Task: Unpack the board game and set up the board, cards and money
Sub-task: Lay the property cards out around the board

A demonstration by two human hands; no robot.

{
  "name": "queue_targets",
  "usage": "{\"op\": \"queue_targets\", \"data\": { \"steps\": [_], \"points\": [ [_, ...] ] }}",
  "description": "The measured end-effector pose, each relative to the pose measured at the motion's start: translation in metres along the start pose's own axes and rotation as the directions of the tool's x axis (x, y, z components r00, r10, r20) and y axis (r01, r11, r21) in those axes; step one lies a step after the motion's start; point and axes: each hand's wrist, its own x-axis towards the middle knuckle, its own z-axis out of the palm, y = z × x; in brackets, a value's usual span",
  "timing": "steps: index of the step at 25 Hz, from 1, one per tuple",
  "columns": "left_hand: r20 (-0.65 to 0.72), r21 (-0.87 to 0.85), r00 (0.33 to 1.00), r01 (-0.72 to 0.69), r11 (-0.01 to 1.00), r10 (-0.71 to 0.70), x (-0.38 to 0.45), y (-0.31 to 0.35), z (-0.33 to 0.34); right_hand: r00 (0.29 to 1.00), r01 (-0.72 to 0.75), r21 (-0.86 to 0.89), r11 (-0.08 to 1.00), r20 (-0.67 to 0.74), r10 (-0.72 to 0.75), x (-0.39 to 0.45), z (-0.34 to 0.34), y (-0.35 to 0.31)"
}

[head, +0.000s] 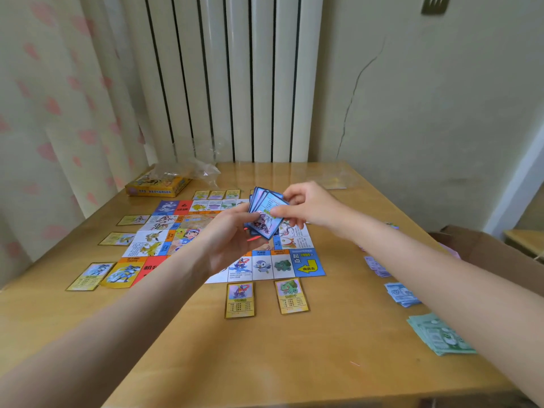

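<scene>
A colourful game board (306,263) lies flat in the middle of the wooden table (265,363). Yellow-bordered cards lie around its edges, two of them at the near side (240,300) (291,295). Above the board my left hand (232,234) grips a fan of blue-bordered cards (265,216). My right hand (306,207) pinches the front card of that fan with thumb and fingers. Piles of play money lie at the right: green (438,334), blue (401,294) and purple (376,266).
The yellow game box (157,184) sits at the far left with crumpled clear plastic wrap (191,169) on it. A cardboard box (482,245) stands off the table's right edge. A radiator and wall stand behind the table, a curtain at the left.
</scene>
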Motion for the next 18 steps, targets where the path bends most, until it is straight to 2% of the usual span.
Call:
{"op": "queue_targets", "data": {
  "steps": [5, 8, 11, 15, 18],
  "points": [
    [0.027, -0.103, 0.999, 0.041, 0.994, -0.039, 0.004, 0.000, -0.015, 0.996, 0.000, 0.046, 0.999, 0.090, -0.004, 0.010, 0.003, -0.004],
    [0.020, -0.079, 0.999, 0.042, 0.996, -0.041, 0.005, 0.003, -0.020, 0.993, 0.011, 0.038, 0.999, 0.120, -0.015, 0.015, 0.008, -0.005],
    [-0.021, -0.054, 1.000, -0.004, 0.999, 0.002, 0.008, 0.017, -0.024, 0.997, 0.024, 0.088, 0.996, 0.073, -0.030, 0.024, 0.012, -0.008],
    [-0.179, -0.037, 0.973, -0.153, 0.987, 0.144, 0.009, 0.050, -0.055, 0.994, 0.033, 0.140, 0.990, -0.108, -0.018, 0.041, 0.014, -0.013],
    [-0.278, 0.083, 0.948, -0.136, 0.987, 0.154, 0.003, 0.065, -0.089, 0.996, 0.007, 0.196, 0.981, -0.088, 0.011, 0.052, 0.027, -0.021]
  ]
}}
